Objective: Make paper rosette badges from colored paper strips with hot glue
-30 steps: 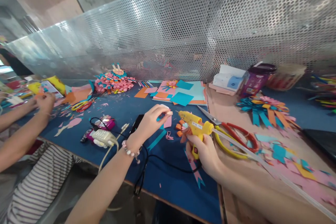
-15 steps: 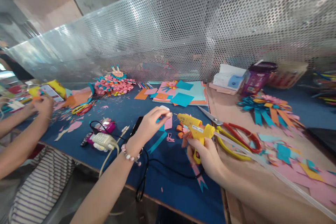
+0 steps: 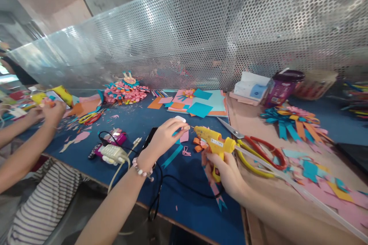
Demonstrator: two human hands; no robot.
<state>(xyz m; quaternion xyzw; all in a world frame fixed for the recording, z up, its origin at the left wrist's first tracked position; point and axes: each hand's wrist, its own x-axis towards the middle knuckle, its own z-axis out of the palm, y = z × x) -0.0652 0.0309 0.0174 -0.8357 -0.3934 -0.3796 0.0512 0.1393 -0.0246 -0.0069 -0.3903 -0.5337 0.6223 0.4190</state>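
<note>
My right hand (image 3: 227, 168) grips a yellow glue gun (image 3: 214, 139), its nozzle pointing left, a long clear glue stick (image 3: 287, 179) trailing from its back. Just left of the nozzle, my left hand (image 3: 169, 134) is closed in a pinch on a small pale piece at its fingertips, too small to make out. Beneath the left hand lie a pink paper piece (image 3: 184, 135) and a blue paper strip (image 3: 172, 155). An orange paper rosette with ribbon tails (image 3: 198, 145) is partly hidden behind the glue gun and right hand.
Scissors with red handles (image 3: 266, 149) lie to the right, near paper scraps (image 3: 327, 187) and a paper flower (image 3: 296, 122). A power strip (image 3: 110, 147) and cables are at left. Paper sheets (image 3: 220, 103) lie behind. A co-worker's hands (image 3: 53, 111) are at far left.
My hands stay almost in place; the pale piece at my left fingertips shows a little more, close to the nozzle. The co-worker's hands have shifted slightly right.
</note>
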